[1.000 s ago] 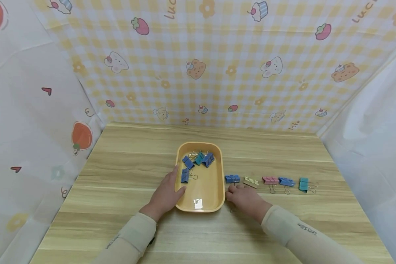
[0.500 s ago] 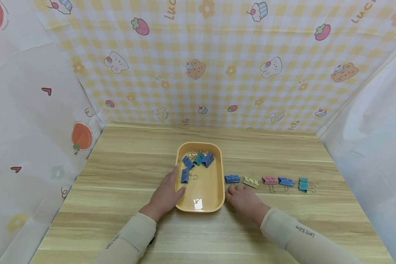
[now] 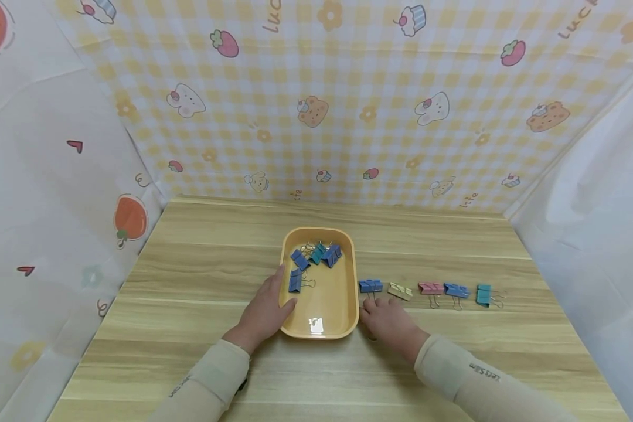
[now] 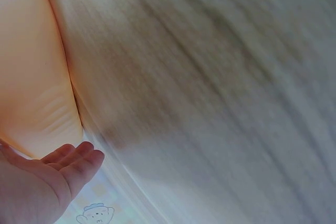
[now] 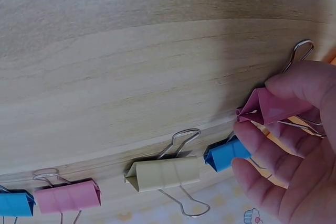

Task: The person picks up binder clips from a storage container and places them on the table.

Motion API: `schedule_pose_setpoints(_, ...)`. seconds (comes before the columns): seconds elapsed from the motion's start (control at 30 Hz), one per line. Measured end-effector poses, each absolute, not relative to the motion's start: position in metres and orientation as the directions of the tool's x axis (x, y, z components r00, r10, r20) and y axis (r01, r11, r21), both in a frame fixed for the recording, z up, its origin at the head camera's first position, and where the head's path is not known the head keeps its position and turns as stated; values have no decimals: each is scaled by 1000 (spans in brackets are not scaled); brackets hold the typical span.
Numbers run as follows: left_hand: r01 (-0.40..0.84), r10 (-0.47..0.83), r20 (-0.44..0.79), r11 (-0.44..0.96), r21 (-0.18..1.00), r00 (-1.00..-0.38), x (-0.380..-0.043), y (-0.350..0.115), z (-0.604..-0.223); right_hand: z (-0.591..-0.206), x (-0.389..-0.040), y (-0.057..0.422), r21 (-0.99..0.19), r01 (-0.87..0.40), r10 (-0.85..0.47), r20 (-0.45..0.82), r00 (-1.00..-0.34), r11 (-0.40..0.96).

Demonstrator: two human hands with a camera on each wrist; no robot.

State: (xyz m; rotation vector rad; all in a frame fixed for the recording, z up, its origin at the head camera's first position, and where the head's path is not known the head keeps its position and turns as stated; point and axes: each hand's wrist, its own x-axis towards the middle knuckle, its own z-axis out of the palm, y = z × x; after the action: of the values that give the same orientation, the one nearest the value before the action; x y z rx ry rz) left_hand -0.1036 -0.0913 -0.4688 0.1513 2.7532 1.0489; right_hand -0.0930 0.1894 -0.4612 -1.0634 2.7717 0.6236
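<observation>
My left hand (image 3: 266,308) holds the left side of the yellow tray (image 3: 316,339), thumb over the rim and fingers along the outer wall. The left wrist view shows these fingers (image 4: 79,169) beside the tray wall (image 4: 31,66). My right hand (image 3: 392,322) is low on the table just right of the tray. Between thumb and fingers it pinches a pink binder clip (image 5: 278,106), mostly hidden in the head view. Just beyond that hand lies a blue binder clip (image 3: 371,286), with a pale yellow binder clip (image 3: 400,291) beside it.
Inside the tray are several binder clips, among them a blue one (image 3: 295,281) and a teal one (image 3: 317,253). Farther right on the wooden table lie a pink clip (image 3: 431,288), a blue clip (image 3: 456,290) and a teal clip (image 3: 483,295). Patterned cloth (image 3: 369,146) hangs behind.
My right hand stays beside the tray, its forearm shifting slightly left. The left hand, the tray and the clips on the table keep their places.
</observation>
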Motion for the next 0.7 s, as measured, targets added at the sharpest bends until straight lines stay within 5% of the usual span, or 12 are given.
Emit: schedule_pose_setpoints(0.7, 4, 154, -163, 736, 677, -975, -103, -92, -465, -445, -86, 188, 180, -636, -597, -228, -769, 750)
